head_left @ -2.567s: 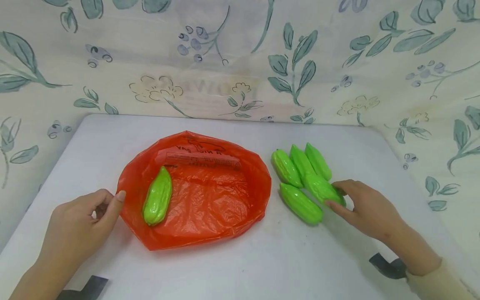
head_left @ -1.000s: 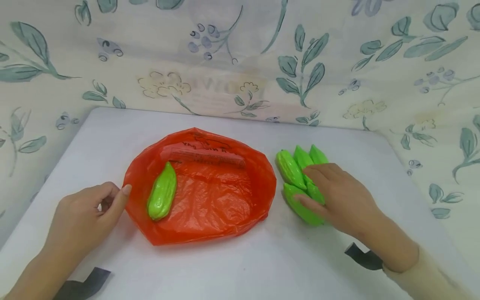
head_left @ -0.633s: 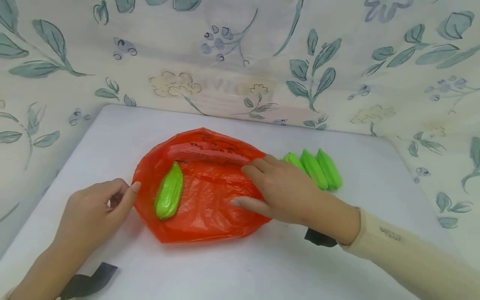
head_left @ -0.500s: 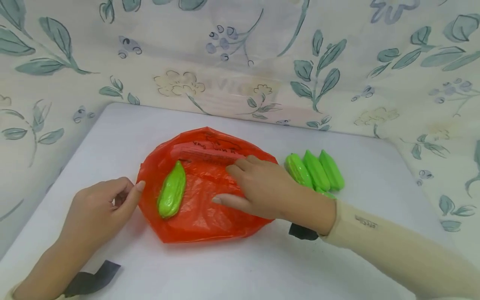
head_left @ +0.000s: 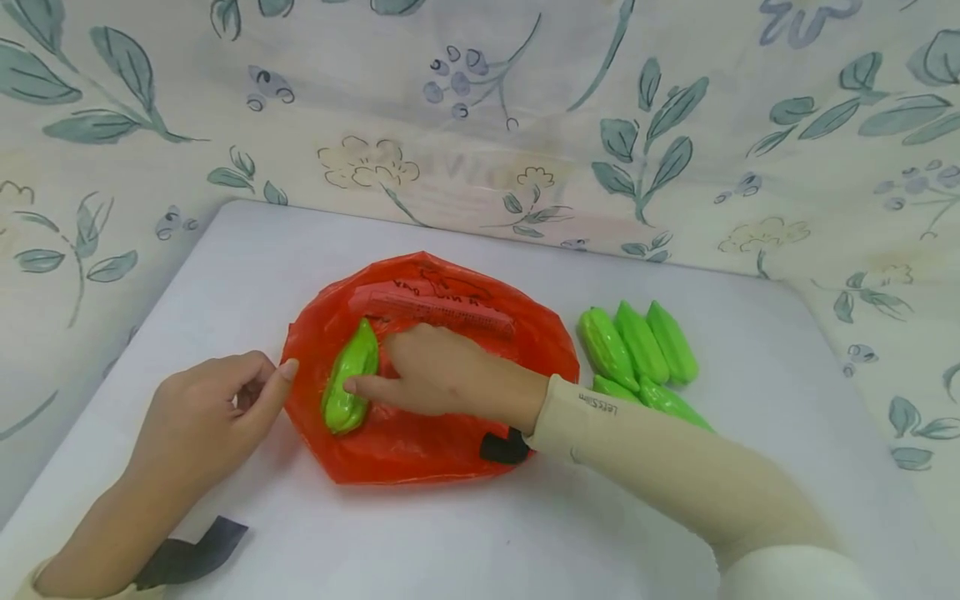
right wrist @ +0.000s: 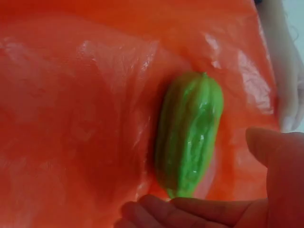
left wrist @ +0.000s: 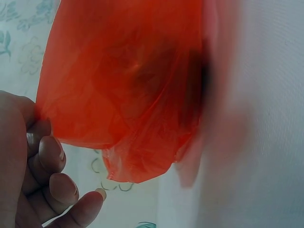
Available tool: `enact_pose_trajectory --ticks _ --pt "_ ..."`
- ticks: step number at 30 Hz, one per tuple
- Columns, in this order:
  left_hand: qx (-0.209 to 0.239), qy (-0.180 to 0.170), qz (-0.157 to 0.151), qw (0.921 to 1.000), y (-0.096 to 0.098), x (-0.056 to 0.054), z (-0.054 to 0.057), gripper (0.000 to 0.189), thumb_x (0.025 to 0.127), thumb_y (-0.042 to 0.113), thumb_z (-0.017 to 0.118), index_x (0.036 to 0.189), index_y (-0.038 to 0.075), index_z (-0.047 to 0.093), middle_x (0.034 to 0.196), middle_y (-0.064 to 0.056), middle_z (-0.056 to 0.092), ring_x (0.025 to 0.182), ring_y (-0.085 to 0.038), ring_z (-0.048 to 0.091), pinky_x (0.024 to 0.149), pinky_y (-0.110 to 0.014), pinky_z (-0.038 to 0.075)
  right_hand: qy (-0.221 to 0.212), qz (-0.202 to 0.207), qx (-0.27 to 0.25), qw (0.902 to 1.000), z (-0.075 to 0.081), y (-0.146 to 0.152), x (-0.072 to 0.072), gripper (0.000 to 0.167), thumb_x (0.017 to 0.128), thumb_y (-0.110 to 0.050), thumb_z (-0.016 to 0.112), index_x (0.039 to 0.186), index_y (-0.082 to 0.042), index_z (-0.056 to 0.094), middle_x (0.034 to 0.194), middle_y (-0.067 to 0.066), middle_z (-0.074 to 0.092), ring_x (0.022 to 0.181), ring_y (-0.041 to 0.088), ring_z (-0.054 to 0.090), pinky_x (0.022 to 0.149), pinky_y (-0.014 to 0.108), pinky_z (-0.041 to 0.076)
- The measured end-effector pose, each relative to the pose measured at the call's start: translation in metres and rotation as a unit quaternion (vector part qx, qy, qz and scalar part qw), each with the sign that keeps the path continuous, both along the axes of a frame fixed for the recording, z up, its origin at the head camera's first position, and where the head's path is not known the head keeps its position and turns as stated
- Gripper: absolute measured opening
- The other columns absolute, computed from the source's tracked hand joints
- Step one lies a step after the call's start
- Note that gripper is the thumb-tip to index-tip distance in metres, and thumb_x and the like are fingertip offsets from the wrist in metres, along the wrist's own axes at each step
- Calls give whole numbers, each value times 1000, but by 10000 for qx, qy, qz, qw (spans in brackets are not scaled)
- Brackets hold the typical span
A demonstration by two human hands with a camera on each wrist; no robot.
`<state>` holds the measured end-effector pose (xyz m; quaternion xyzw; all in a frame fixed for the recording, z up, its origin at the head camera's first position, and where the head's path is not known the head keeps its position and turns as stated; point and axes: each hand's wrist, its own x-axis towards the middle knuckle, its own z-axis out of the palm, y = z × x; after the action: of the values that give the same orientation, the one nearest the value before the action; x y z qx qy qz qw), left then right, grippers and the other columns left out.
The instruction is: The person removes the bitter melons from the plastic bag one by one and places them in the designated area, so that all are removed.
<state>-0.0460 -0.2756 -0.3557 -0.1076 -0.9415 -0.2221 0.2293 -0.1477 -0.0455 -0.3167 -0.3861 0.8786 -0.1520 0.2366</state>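
Observation:
A red plastic bag (head_left: 412, 467) lies with its mouth spread wide on the white table. My left hand (head_left: 202, 417) pinches its left rim between thumb and fingers; in the left wrist view the film of the bag hangs beside that hand's curled fingers (left wrist: 50, 154). Inside the bag at the left is one glossy green ribbed gourd (head_left: 345, 408). My right hand (head_left: 442, 371) reaches over the bag, thumb overlapping this gourd in the head view. In the right wrist view, thumb and straight fingers stand apart around the gourd (right wrist: 190, 133), not gripping it.
Several similar green gourds (head_left: 641, 342) lie in a cluster to the right of the bag, partly behind the right sleeve (head_left: 637, 450). A leaf-patterned cloth (head_left: 480, 125) rises behind the table. A dark strap end (head_left: 195, 554) sticks out by the left wrist.
My right hand has left the gourd cluster and swept left across the bag to the gourd inside it. The left hand keeps its pinch on the rim. The view has shifted slightly.

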Motion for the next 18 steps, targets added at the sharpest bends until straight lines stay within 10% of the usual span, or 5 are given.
enact_pose_trajectory --ticks 6,18 --pt "15 177 -81 9998 2 -2 0 29 89 16 78 72 19 55 58 12 40 54 -8 36 48 -19 33 -308 -483 212 9981 -7 -7 -7 54 102 -63 54 83 -13 62 56 -3 46 50 9 46 51 23 35" --pt "-10 217 -15 9998 -2 -1 -2 29 89 15 76 70 20 55 59 12 40 55 -8 35 49 -18 29 444 -382 632 9963 -11 -27 -4 57 102 -69 46 79 -19 61 59 -5 49 55 7 49 54 23 38"
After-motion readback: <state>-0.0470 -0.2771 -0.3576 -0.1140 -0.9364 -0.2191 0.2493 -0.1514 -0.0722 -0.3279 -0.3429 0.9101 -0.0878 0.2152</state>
